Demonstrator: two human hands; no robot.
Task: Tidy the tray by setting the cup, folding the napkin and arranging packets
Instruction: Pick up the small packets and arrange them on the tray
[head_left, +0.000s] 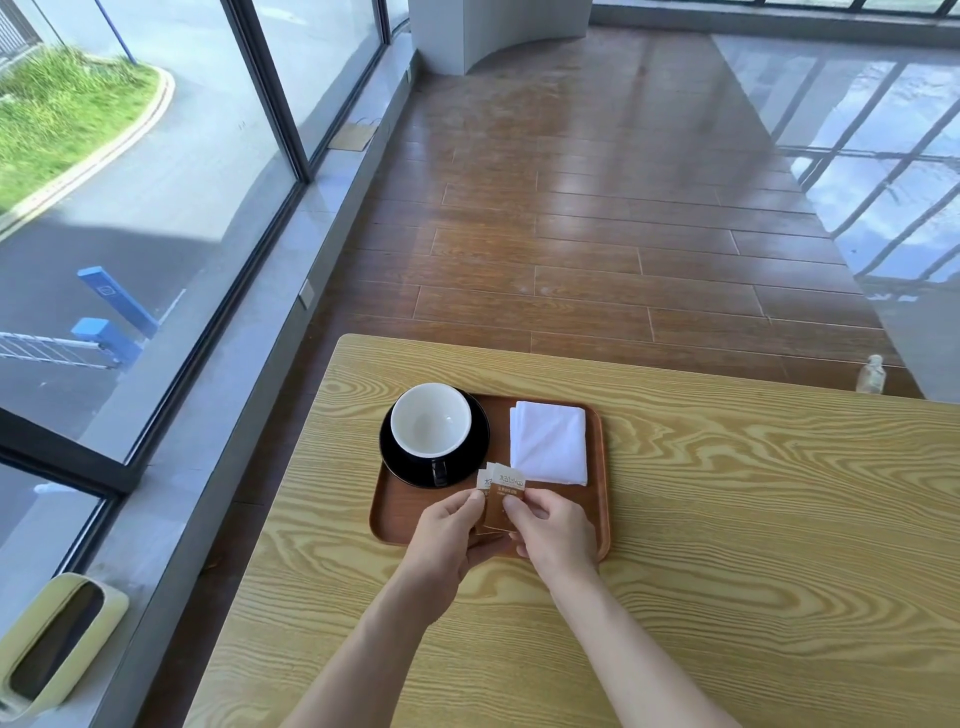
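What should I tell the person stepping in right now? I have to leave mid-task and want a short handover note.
Left hand and right hand: both pinch the packets, fanned, over the tray's near half.
Cup: upright, empty, on the black saucer at the tray's far left.
Napkin: folded, far right of the tray.
Done: cup set, napkin folded.
Left: lay the packets down neatly on the tray.

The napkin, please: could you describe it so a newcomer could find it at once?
On the wooden table sits a brown tray. The napkin lies folded in its far right corner, beside the cup on a black saucer. It is the only flat white square cloth.
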